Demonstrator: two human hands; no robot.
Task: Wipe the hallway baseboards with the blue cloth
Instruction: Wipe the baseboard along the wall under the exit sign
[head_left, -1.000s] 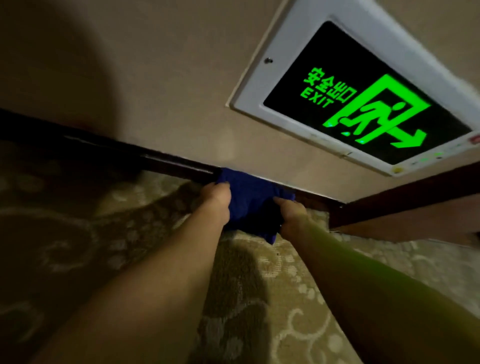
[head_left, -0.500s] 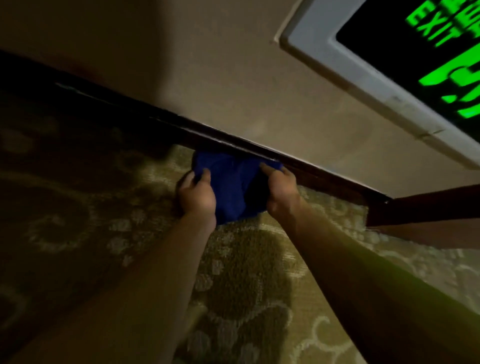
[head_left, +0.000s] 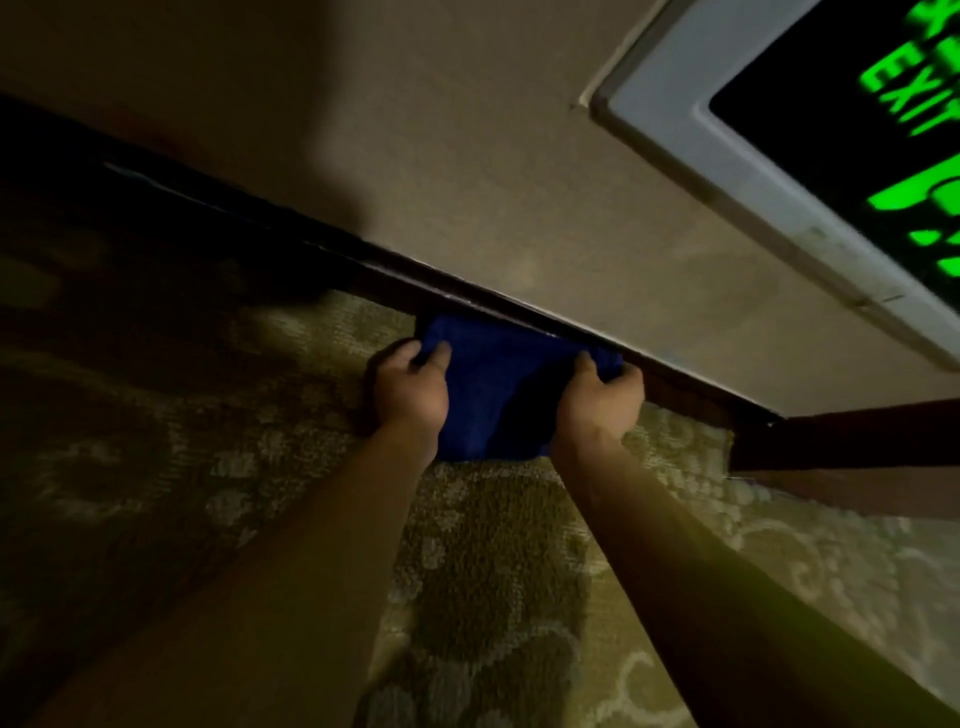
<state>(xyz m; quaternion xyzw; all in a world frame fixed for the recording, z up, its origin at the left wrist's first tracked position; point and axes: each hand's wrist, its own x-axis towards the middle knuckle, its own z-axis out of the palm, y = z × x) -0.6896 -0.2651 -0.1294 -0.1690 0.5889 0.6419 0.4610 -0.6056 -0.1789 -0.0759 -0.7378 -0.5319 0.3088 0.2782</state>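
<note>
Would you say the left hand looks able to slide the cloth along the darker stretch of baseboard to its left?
Probably yes: the left hand already grips the blue cloth against the baseboard, and nothing visible blocks that stretch.

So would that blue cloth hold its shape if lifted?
Probably not: the blue cloth bunches and folds between both hands, so it looks floppy. It likely weighs little, and its nap probably grips the baseboard rather than slipping.

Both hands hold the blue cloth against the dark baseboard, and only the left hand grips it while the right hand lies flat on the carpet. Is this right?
Not quite. The head view shows the right hand also gripping the blue cloth, not lying flat on the carpet. The left hand grips the other edge, and both hold it against the dark baseboard.
</note>
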